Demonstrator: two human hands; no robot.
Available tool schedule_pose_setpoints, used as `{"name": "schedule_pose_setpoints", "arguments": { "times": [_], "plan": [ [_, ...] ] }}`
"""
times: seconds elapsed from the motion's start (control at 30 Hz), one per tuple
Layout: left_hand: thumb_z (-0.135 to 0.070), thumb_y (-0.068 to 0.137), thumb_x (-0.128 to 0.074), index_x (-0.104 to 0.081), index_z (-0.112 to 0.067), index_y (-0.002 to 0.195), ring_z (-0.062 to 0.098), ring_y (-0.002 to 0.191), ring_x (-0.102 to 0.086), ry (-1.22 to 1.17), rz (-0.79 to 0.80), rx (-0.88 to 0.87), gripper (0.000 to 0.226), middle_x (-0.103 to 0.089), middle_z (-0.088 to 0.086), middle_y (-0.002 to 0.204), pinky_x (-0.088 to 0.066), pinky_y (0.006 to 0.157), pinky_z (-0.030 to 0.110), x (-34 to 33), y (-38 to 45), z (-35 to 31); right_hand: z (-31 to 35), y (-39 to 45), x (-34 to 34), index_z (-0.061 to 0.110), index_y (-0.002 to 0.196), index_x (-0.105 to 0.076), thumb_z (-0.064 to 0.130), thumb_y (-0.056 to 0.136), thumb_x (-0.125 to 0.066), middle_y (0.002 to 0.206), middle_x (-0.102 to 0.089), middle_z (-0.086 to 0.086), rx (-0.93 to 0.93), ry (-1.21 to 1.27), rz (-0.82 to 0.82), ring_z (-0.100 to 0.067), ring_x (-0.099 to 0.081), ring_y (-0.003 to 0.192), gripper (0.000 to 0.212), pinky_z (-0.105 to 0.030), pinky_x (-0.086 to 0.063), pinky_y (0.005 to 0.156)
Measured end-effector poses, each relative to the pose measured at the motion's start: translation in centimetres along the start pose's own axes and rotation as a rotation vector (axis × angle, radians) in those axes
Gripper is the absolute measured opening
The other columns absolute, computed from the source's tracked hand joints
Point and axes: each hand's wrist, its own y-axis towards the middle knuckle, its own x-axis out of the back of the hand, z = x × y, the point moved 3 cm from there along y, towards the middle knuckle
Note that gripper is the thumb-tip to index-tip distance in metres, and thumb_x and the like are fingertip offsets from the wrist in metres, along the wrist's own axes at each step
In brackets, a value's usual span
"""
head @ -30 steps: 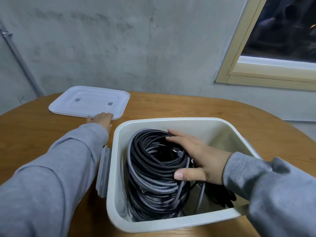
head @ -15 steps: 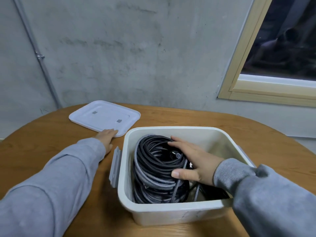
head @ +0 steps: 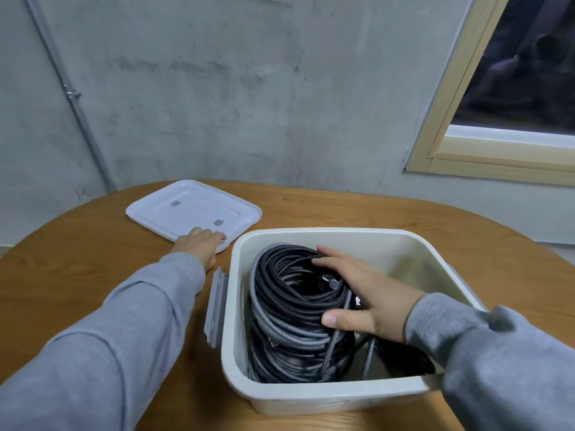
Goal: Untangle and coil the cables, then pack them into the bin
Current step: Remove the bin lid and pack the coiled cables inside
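Note:
A white plastic bin (head: 314, 396) stands on the round wooden table (head: 77, 269), with grey latches on its sides. Inside it lie coiled cables (head: 286, 309), black ones on top of grey braided ones. My right hand (head: 357, 297) rests inside the bin, fingers spread flat over the top coil and thumb along its near side. My left hand (head: 199, 244) reaches to the far left and its fingers lie on the near edge of the white bin lid (head: 193, 209), which rests flat on the table.
A concrete wall rises just behind the table, with a metal pipe (head: 74, 101) at the left and a wood-framed window (head: 485, 126) at the right. The table's curved edge runs along the left and far sides.
My left hand has moved forward from beside the lid onto its near edge. My right hand stays on the coil. The view has lifted and pulled back.

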Motion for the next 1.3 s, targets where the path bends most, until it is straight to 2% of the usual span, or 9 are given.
{"name": "schedule_pose_setpoints", "arguments": {
  "times": [0.23, 0.4, 0.47, 0.57, 0.67, 0.77, 0.93, 1.07, 1.3],
  "plan": [
    [0.005, 0.087, -0.057, -0.063, -0.015, 0.127, 0.034, 0.099, -0.043, -0.311, -0.471, -0.166, 0.046, -0.052, 0.017, 0.093, -0.044, 0.09, 0.048, 5.9, -3.7, 1.5, 0.3, -0.1, 0.1, 0.03, 0.146, -0.025, 0.052, 0.08, -0.064, 0.154, -0.01, 0.017, -0.013, -0.034, -0.009, -0.004, -0.014, 0.141, 0.08, -0.021, -0.012, 0.115],
    [0.004, 0.088, -0.058, -0.058, -0.027, 0.132, 0.027, 0.104, -0.056, -0.58, -0.651, -0.189, 0.053, -0.058, 0.006, 0.12, -0.044, 0.091, 0.037, 13.5, -8.3, 0.9, 1.0, -0.5, 0.5, 0.027, 0.149, -0.017, 0.05, 0.081, -0.065, 0.156, -0.017, 0.01, -0.054, -0.032, -0.048, -0.007, -0.018, 0.141, 0.087, -0.019, -0.013, 0.113],
    [0.001, 0.089, -0.059, -0.053, -0.033, 0.134, 0.032, 0.09, -0.063, -0.578, -0.725, -0.216, 0.057, -0.067, 0.009, 0.11, -0.049, 0.082, 0.041, 16.5, -10.5, -0.2, 1.4, -0.8, 1.0, 0.027, 0.15, -0.012, 0.048, 0.082, -0.066, 0.155, -0.02, 0.006, -0.069, -0.029, -0.098, -0.007, -0.018, 0.141, 0.09, -0.016, -0.012, 0.111],
    [-0.01, 0.092, -0.058, -0.042, -0.04, 0.137, 0.024, 0.057, -0.05, -0.516, -0.909, -0.27, 0.056, -0.066, 0.009, 0.08, -0.045, 0.06, 0.032, 20.9, -14.5, -2.5, 2.6, -1.7, 2.1, 0.028, 0.15, -0.009, 0.046, 0.086, -0.061, 0.157, -0.015, 0.009, -0.026, -0.087, -0.225, -0.001, -0.012, 0.141, 0.084, -0.004, -0.004, 0.105],
    [-0.014, 0.092, -0.052, -0.047, -0.037, 0.136, 0.015, 0.067, -0.054, -0.592, -1.092, -0.362, 0.049, -0.068, 0.008, 0.091, -0.046, 0.066, 0.023, 24.4, -17.6, -4.4, 3.9, -2.7, 2.8, 0.032, 0.15, -0.008, 0.045, 0.091, -0.054, 0.157, -0.01, 0.014, 0.02, -0.094, -0.383, 0.012, -0.005, 0.132, 0.076, 0.0, 0.001, 0.101],
    [-0.006, 0.094, -0.055, -0.052, -0.041, 0.133, -0.009, 0.073, -0.053, -0.85, -1.202, -0.364, 0.052, -0.062, -0.017, 0.092, -0.037, 0.073, 0.0, 26.9, -19.8, -6.1, 4.9, -3.5, 2.9, 0.034, 0.149, -0.005, 0.041, 0.093, -0.054, 0.157, -0.004, 0.015, 0.041, -0.099, -0.499, 0.005, -0.004, 0.14, 0.075, -0.012, -0.009, 0.112],
    [-0.008, 0.096, -0.054, -0.055, -0.048, 0.117, 0.004, 0.119, -0.056, -1.359, -1.218, -0.355, 0.045, -0.059, -0.02, 0.124, -0.044, 0.105, 0.029, 28.6, -21.7, -9.1, 5.4, -4.9, 4.2, 0.036, 0.149, -0.004, 0.042, 0.096, -0.045, 0.158, 0.006, 0.011, -0.031, 0.023, -0.667, -0.008, -0.006, 0.145, 0.067, -0.024, -0.013, 0.115],
    [-0.012, 0.094, -0.055, -0.064, -0.055, 0.108, 0.018, 0.121, -0.057, -1.666, -1.164, -0.256, 0.046, -0.061, -0.002, 0.13, -0.045, 0.103, 0.051, 27.0, -22.2, -10.8, 5.3, -5.8, 4.6, 0.041, 0.148, -0.001, 0.047, 0.097, -0.037, 0.157, 0.017, 0.009, -0.101, 0.304, -0.722, -0.014, -0.01, 0.145, 0.063, -0.025, -0.011, 0.115],
    [-0.001, 0.096, -0.052, -0.033, -0.032, 0.144, -0.004, 0.116, -0.054, -1.609, -0.941, -0.125, 0.061, -0.053, -0.012, 0.135, -0.042, 0.097, 0.014, 22.5, -22.9, -10.4, 3.2, -9.3, 5.3, 0.018, 0.151, -0.015, 0.039, 0.093, -0.051, 0.152, -0.018, -0.008, -0.3, 0.316, -0.924, -0.024, -0.017, 0.138, 0.071, -0.035, -0.016, 0.113]
  ]
}}
